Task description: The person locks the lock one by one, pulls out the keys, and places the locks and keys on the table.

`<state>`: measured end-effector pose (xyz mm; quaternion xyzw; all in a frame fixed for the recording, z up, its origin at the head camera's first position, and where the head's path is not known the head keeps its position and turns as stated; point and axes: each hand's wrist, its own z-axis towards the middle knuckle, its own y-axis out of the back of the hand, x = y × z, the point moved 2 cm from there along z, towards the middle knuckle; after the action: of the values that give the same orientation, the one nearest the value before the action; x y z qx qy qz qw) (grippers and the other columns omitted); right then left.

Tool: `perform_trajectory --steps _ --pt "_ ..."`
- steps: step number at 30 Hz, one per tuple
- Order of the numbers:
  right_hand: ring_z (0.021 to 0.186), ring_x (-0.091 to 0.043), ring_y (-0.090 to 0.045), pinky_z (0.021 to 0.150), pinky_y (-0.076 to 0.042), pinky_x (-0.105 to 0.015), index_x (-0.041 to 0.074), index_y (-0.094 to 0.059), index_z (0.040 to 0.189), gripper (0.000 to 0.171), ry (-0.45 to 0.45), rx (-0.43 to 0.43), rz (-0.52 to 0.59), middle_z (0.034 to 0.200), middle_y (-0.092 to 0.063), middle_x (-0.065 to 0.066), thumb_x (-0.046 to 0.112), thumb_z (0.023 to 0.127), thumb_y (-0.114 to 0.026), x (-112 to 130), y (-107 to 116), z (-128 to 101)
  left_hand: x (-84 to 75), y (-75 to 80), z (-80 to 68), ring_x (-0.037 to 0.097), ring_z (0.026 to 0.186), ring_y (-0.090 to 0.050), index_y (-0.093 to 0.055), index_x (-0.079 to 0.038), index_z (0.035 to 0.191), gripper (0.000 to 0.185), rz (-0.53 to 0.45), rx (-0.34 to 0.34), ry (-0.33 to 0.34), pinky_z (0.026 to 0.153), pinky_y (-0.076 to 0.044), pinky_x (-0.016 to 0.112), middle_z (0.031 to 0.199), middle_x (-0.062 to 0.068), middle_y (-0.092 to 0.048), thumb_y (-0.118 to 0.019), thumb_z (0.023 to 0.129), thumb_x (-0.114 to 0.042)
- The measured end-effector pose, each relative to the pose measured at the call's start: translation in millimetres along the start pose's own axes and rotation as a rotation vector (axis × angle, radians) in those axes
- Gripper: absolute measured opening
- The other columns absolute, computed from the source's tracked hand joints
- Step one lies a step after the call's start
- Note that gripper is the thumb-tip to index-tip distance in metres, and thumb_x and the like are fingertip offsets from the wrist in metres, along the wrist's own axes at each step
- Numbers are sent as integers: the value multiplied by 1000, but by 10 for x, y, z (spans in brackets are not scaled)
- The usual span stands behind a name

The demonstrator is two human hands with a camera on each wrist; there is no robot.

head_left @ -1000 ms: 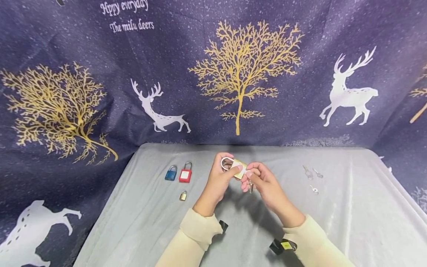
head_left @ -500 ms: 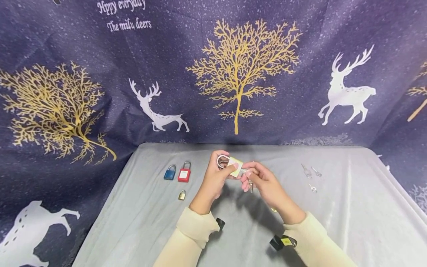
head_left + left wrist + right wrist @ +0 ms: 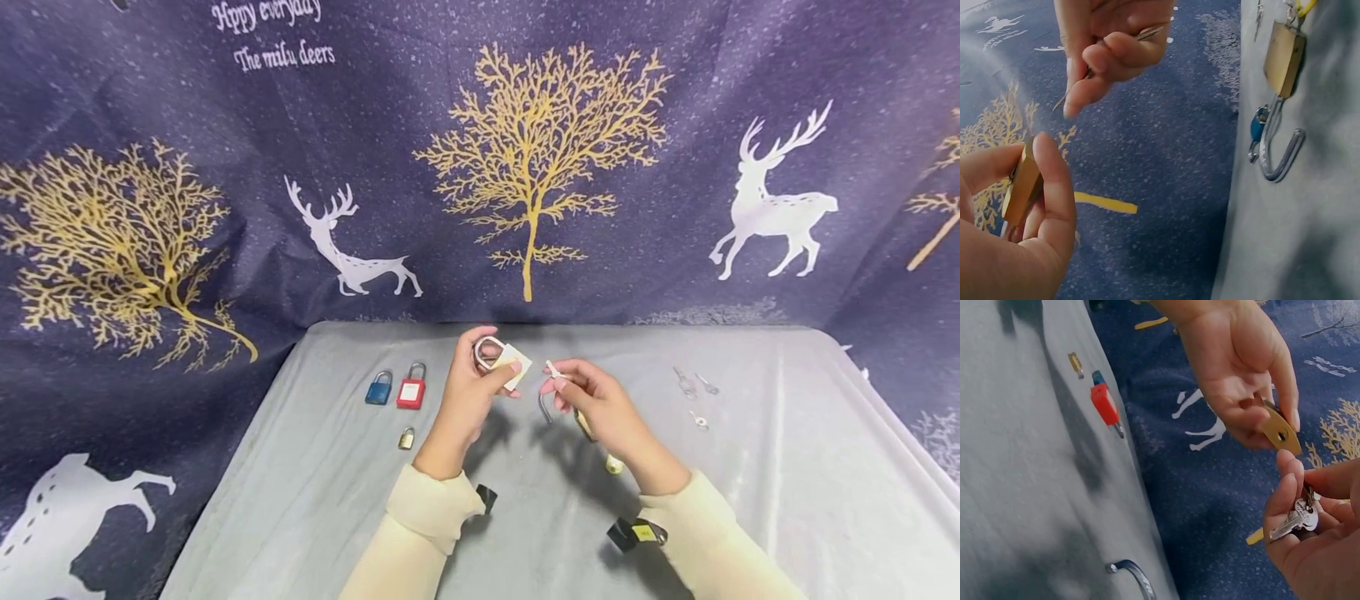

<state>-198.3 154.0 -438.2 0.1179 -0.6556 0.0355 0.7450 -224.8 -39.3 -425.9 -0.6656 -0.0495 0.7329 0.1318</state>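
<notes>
My left hand [image 3: 504,372] pinches a brass padlock [image 3: 510,365] with a silver shackle and holds it above the grey table [image 3: 337,500]. In the right wrist view its keyhole end [image 3: 1280,434] faces my right hand. That right hand [image 3: 558,383] pinches a small silver key [image 3: 552,369] a short way right of the padlock, not touching it; a bunch of keys [image 3: 1296,520] shows between its fingers. In the left wrist view the key tip [image 3: 1060,103] points down toward the held padlock [image 3: 1021,187].
Under my right hand a second brass padlock [image 3: 1284,56] lies with its shackle [image 3: 543,408] swung open. A blue padlock [image 3: 379,388], a red padlock [image 3: 410,390] and a tiny brass one [image 3: 406,437] lie at the left. Loose keys [image 3: 690,387] lie at the right.
The hands were joined, with the key at the padlock's base. They have drawn apart: the left hand carried the padlock up and left, and the key has come free.
</notes>
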Motion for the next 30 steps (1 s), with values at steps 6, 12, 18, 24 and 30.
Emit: perform_trajectory --steps 6,12,18,24,30 --pt "80 -8 -66 76 -60 -29 -7 -62 122 27 -7 -43 -45 109 -73 -18 9 101 -58 22 114 37 -90 107 10 9 79 -63 -42 -9 143 67 12 -75 25 58 -59 26 106 2 -63 -69 85 10" --pt "84 -5 -67 79 -59 -24 -4 -67 123 28 -23 -83 -81 107 -72 4 12 100 -62 -1 249 51 -120 296 9 8 80 -64 -51 -4 131 51 79 -152 62 60 -55 23 112 12 -70 -72 85 6" --pt "78 -8 -68 75 -61 -28 -9 -63 127 33 -66 -116 -75 88 -69 15 9 99 -62 -61 402 13 -157 512 -17 9 81 -63 -54 -4 130 49 128 -175 62 63 -54 24 111 9 -70 -73 85 5" --pt "78 -4 -69 76 -59 -23 -10 -61 129 35 -81 -146 -98 88 -70 19 8 98 -62 -124 622 -39 -197 741 -57 9 85 -62 -55 -9 134 51 158 -215 86 64 -54 23 109 1 -60 -71 87 4" --pt "80 -1 -69 77 -59 -21 -13 -57 131 38 -81 -168 -113 92 -71 19 10 100 -61 -206 874 -115 -186 967 -92 5 82 -63 -50 -9 146 61 174 -237 122 64 -55 20 106 -3 -64 -69 89 4"
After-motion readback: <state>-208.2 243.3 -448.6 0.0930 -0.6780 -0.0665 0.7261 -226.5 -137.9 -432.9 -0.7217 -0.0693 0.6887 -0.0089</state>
